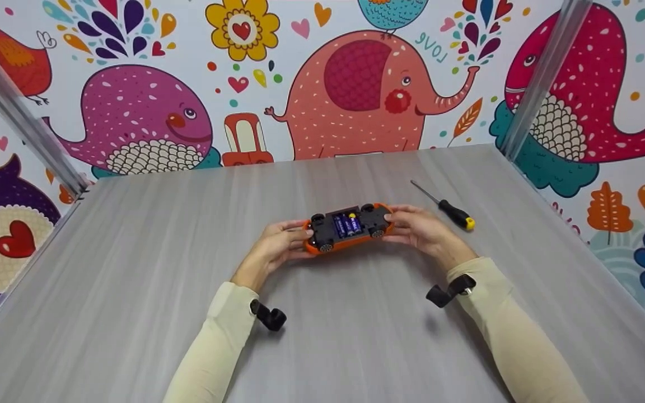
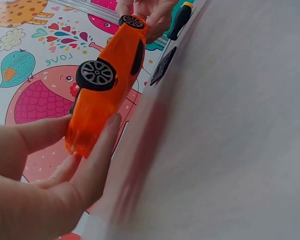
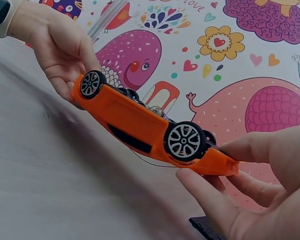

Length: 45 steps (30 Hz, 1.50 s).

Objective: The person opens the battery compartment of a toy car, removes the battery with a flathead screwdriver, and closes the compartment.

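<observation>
An orange toy car is held upside down above the table, wheels up. Its open battery compartment shows several purple batteries side by side. My left hand pinches one end between thumb and fingers. At the other end my right hand grips likewise, its thumb on the dark underside. In the left wrist view the car's orange side and spoked wheels face the camera. The right wrist view shows a thin dark strand below the car body.
A screwdriver with a black and yellow handle lies on the grey table, right of the car. A small flat black piece rests near it in the left wrist view. Cartoon-printed walls and metal posts border the table.
</observation>
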Tool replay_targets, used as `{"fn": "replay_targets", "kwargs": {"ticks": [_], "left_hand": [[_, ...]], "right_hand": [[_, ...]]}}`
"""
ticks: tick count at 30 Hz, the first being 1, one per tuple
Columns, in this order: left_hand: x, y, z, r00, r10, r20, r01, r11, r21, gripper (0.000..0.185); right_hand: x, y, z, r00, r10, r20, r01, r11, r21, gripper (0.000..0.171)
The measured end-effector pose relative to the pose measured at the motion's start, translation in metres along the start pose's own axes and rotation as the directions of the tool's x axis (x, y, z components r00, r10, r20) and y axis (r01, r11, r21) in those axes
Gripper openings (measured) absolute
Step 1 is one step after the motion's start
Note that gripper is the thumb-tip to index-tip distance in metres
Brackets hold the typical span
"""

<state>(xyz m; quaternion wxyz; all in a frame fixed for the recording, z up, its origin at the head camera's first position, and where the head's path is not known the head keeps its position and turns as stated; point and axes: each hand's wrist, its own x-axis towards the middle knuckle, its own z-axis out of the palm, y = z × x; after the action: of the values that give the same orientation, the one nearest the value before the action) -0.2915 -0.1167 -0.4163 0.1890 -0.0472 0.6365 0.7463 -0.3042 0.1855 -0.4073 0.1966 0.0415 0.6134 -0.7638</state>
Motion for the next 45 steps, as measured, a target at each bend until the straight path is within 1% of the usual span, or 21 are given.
{"fn": "replay_targets", "kwargs": {"ticks": [6,9,12,18,21,26,29,32,33,34,37,40,43,45], "left_hand": [[0.002,-0.004,-0.002,1.000,-0.006,-0.011,0.007,0.999,0.048,0.052],[0.002,-0.005,-0.003,1.000,-0.019,-0.015,0.020,0.997,0.073,0.051],[0.002,-0.006,-0.002,0.999,-0.035,-0.026,0.037,0.994,0.100,0.050],[0.001,-0.006,0.000,0.999,-0.028,-0.037,0.034,0.986,0.165,0.049],[0.001,-0.006,0.000,0.999,-0.029,-0.041,0.036,0.986,0.165,0.048],[0.002,-0.008,-0.002,0.999,-0.032,-0.043,0.038,0.988,0.151,0.048],[0.003,-0.009,-0.003,0.999,-0.035,-0.040,0.040,0.990,0.136,0.048],[0.002,-0.008,-0.003,0.999,-0.035,-0.035,0.039,0.990,0.135,0.048],[0.002,-0.008,-0.003,0.999,-0.036,-0.035,0.041,0.990,0.137,0.048],[0.002,-0.007,-0.003,0.999,-0.037,-0.035,0.042,0.989,0.139,0.048],[0.002,-0.007,-0.002,0.999,-0.041,-0.035,0.046,0.988,0.146,0.048],[0.002,-0.007,-0.001,0.999,-0.040,-0.031,0.044,0.988,0.145,0.048],[0.002,-0.008,-0.001,0.999,-0.039,-0.022,0.042,0.988,0.150,0.048],[0.002,-0.009,0.000,0.999,-0.044,-0.018,0.046,0.987,0.157,0.049]], "right_hand": [[0.003,0.005,-0.005,1.000,0.031,0.002,-0.031,0.999,-0.043,0.021],[0.004,0.007,-0.007,0.998,0.057,0.001,-0.057,0.995,-0.077,0.018],[0.005,0.009,-0.008,0.997,0.076,0.005,-0.075,0.990,-0.121,0.021],[0.005,0.012,-0.009,0.996,0.086,-0.009,-0.086,0.975,-0.203,0.032],[0.005,0.012,-0.009,0.995,0.100,-0.025,-0.103,0.964,-0.246,0.039],[0.005,0.011,-0.008,0.992,0.114,-0.057,-0.126,0.936,-0.329,0.048],[0.004,0.008,-0.007,0.993,0.094,-0.069,-0.113,0.923,-0.367,0.047],[0.000,0.002,-0.003,0.996,0.015,-0.086,-0.051,0.898,-0.436,0.046],[-0.002,0.000,-0.001,0.995,-0.027,-0.096,-0.022,0.882,-0.471,0.044],[-0.004,-0.003,0.001,0.992,-0.074,-0.101,0.011,0.857,-0.516,0.043],[-0.011,-0.011,0.010,0.971,-0.217,-0.101,0.103,0.758,-0.644,0.037],[-0.018,-0.016,0.019,0.947,-0.321,-0.031,0.195,0.648,-0.736,0.033],[-0.022,-0.015,0.025,0.925,-0.376,0.053,0.273,0.560,-0.782,0.034],[-0.022,-0.012,0.027,0.915,-0.389,0.107,0.310,0.507,-0.804,0.037]]}}
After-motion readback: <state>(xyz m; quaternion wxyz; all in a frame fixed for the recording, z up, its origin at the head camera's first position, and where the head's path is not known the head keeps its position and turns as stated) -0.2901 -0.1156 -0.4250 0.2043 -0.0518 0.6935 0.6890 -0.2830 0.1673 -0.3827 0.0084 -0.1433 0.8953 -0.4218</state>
